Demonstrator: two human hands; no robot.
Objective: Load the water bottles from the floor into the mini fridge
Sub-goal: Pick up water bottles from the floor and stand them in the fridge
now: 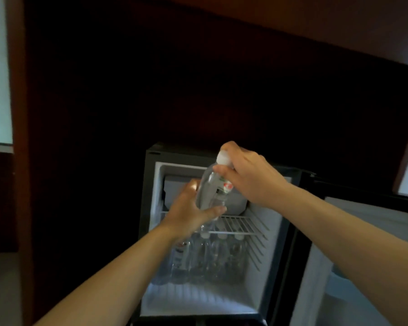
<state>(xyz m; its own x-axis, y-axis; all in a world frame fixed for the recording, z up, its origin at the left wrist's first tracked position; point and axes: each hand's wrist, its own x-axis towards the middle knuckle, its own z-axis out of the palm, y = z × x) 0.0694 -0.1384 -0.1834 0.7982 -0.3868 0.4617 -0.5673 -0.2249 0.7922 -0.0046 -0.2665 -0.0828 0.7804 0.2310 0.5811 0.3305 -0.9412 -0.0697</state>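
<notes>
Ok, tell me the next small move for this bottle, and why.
Probably ease the bottle forward and set it on the wire shelf. Both hands hold it, the right hand near the cap, the left hand round its lower body, before the open mini fridge; a row of bottles stands below the shelf.

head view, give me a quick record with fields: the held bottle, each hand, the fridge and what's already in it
held bottle: clear, tilted, white cap uppermost, in front of the fridge's upper part
left hand: grips the bottle's lower body
right hand: grips the neck just below the cap
mini fridge: lit inside, door open to the right
wire shelf: mid-height, right part bare
stored bottles: a row standing upright under the shelf
</notes>
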